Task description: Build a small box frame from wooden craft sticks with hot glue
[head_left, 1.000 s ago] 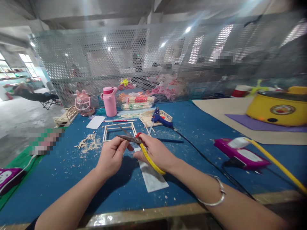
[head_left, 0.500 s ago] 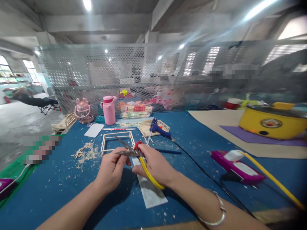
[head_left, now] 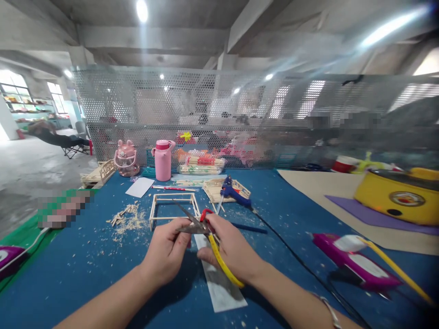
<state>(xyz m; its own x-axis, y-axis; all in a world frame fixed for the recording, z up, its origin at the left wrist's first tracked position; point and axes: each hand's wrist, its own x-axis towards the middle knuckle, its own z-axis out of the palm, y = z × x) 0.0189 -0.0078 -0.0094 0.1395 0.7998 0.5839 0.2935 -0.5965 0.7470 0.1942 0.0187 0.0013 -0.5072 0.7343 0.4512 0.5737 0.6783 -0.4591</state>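
Note:
My right hand (head_left: 224, 246) is closed on a pair of scissors (head_left: 192, 226) with one red and one yellow handle. Their blades are apart and point left, the lower one lying across the fingertips of my left hand (head_left: 168, 251). Those left fingers are pinched together; what they hold, if anything, is hidden. Just beyond my hands stands a box-shaped frame of thin wooden sticks (head_left: 173, 197). A pale strip of paper (head_left: 224, 297) lies flat on the blue table below my right hand.
A blue glue gun (head_left: 236, 194) rests by a small stick-built piece (head_left: 212, 191), its black cord running right. Wood scraps (head_left: 128, 221) lie left. Behind stand a pink flask (head_left: 163, 162) and pink bottle (head_left: 126, 160). Right are a purple power strip (head_left: 356, 265) and yellow pot (head_left: 398, 196).
The camera has turned slightly, so the whole scene sits a little further right and lower. Both hands and the scissors keep nearly the same pose, with the blades still apart.

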